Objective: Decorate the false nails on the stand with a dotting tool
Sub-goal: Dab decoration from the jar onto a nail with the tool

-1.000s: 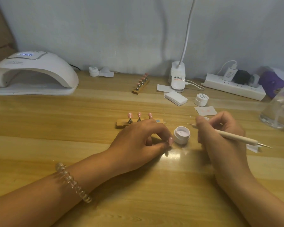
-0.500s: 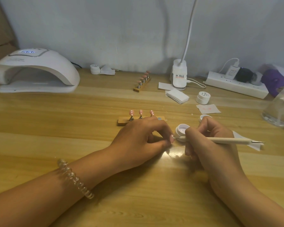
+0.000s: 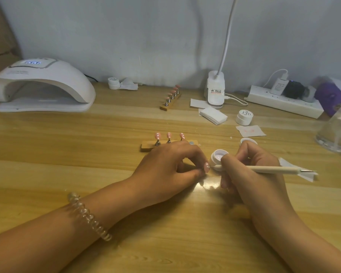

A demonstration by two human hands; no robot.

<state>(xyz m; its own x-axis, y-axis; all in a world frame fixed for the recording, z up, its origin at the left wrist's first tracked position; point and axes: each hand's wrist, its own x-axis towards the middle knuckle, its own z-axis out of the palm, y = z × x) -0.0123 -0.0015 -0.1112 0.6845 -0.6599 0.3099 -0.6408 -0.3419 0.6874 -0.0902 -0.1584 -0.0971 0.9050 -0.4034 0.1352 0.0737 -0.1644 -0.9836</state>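
The left hand [image 3: 165,170] pinches a small pink false nail [image 3: 206,167] near the middle of the wooden surface [image 3: 87,154]. The right hand [image 3: 244,182] grips a long cream dotting tool [image 3: 272,169], tip at the nail — a shake could smear the dot or bump the open white pot [image 3: 219,157].

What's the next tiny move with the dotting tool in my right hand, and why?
Likely dab the dotting tool tip lightly onto the pink nail pinched in your left hand, then lift. The tip points at it beside the open pot, and your right hand grips the tool.
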